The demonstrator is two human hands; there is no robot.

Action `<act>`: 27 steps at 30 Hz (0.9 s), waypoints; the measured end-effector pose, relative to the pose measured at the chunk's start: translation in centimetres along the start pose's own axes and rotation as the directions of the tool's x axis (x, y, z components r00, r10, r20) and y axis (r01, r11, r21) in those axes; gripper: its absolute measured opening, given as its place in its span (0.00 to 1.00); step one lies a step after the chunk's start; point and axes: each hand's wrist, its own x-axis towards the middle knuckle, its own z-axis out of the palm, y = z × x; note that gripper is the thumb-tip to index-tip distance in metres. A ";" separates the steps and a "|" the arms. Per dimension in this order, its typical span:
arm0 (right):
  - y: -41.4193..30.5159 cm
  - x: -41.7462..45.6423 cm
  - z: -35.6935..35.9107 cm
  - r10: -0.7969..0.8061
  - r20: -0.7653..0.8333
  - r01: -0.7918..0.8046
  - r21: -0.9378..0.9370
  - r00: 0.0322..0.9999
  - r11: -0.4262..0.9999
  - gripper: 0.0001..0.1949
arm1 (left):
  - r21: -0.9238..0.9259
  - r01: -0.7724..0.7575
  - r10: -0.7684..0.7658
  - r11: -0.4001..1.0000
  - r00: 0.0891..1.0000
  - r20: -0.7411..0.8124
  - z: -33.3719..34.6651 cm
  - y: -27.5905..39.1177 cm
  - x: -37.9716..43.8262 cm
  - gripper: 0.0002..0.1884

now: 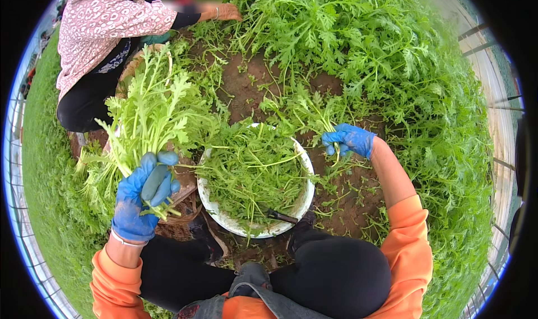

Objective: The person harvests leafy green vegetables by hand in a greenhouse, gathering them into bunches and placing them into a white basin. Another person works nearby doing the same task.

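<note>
My left hand (145,193), in a blue disposable glove, grips a thick bunch of leafy greens (147,121) with lobed leaves; the cut stem ends stick out below the fingers. On the other side, my right hand (349,139), also gloved in blue, closes around the stems of a small bunch of the same greens (317,113), low over the soil. Between my hands stands a round white tub (309,184), heaped with loose leaves and stems (256,163). A dark-handled tool (282,216) leans inside its near rim, its working end hidden among the greens.
A co-worker (113,29) in a patterned pink top crouches at the upper left, reaching into the plants. Dense standing greens (357,37) fill the far and right sides. Bare soil (248,83) strewn with clippings lies beyond the tub. A greenhouse film wall (498,108) runs along the right.
</note>
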 end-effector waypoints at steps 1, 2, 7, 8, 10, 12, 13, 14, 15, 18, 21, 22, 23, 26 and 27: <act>-1.7 -2.7 0.4 -0.031 -0.044 0.033 0.030 0.999 0.999 0.16 | 0.037 -0.020 0.019 0.999 1.000 0.021 0.7 -0.1 0.1 0.19; -3.2 -5.0 0.6 -0.065 -0.089 0.070 0.055 0.994 0.996 0.16 | 0.069 -0.046 0.042 0.997 0.998 0.054 1.3 -0.4 0.1 0.18; -11.9 -13.2 6.1 -0.350 -0.157 0.363 0.059 0.924 0.930 0.15 | 0.016 -0.139 0.135 0.990 0.978 0.159 3.8 -3.5 0.0 0.17; -12.8 -13.9 7.9 -0.368 -0.163 0.378 0.033 0.915 0.925 0.15 | 0.002 -0.151 0.147 0.989 0.966 0.211 4.4 -4.3 0.2 0.17; -13.5 -14.9 11.3 -0.390 -0.121 0.393 0.007 0.913 0.919 0.16 | -0.025 -0.163 0.164 0.986 0.947 0.275 6.2 -6.2 0.6 0.17; -13.3 -14.5 14.6 -0.374 -0.040 0.374 -0.010 0.926 0.927 0.18 | -0.068 -0.145 0.156 0.987 0.963 0.219 7.1 -8.8 0.6 0.15; -12.3 -13.8 15.4 -0.313 0.014 0.313 -0.032 0.950 0.949 0.18 | -0.101 -0.113 0.130 0.988 0.976 0.177 7.5 -9.9 0.3 0.13; -10.9 -12.9 16.5 -0.291 -0.042 0.288 -0.065 0.956 0.955 0.20 | -0.167 -0.055 0.084 0.984 0.981 0.173 7.6 -10.9 -0.1 0.11; -9.6 -12.3 17.5 -0.261 -0.099 0.252 -0.090 0.960 0.963 0.21 | -0.235 0.010 0.036 0.972 0.981 0.189 7.3 -12.2 -0.2 0.11; -8.9 -13.2 19.4 -0.257 -0.041 0.261 0.146 0.965 0.954 0.19 | -0.372 0.162 -0.013 0.914 0.927 0.374 5.9 -13.6 -1.2 0.12; -5.9 -12.3 19.8 -0.280 0.054 0.242 0.366 0.958 0.899 0.16 | -0.370 0.210 -0.098 0.905 0.950 0.298 7.8 -12.7 -3.6 0.12; -5.4 -12.0 20.2 -0.249 0.017 0.216 0.439 0.968 0.872 0.13 | -0.355 0.216 -0.094 0.909 0.939 0.331 7.0 -13.2 -3.4 0.12; -5.1 -11.9 20.5 -0.253 0.035 0.217 0.407 0.967 0.887 0.13 | -0.341 0.222 -0.089 0.914 0.927 0.365 6.0 -13.8 -3.0 0.13; -5.9 -11.7 21.8 -0.281 0.039 0.240 0.413 0.959 0.878 0.10 | -0.242 0.150 -0.059 0.959 0.936 0.346 4.7 -13.9 -2.5 0.13; -6.0 -11.5 21.7 -0.253 0.080 0.199 0.413 0.964 0.889 0.11 | -0.220 0.135 -0.066 0.966 0.953 0.295 4.9 -13.3 -2.6 0.13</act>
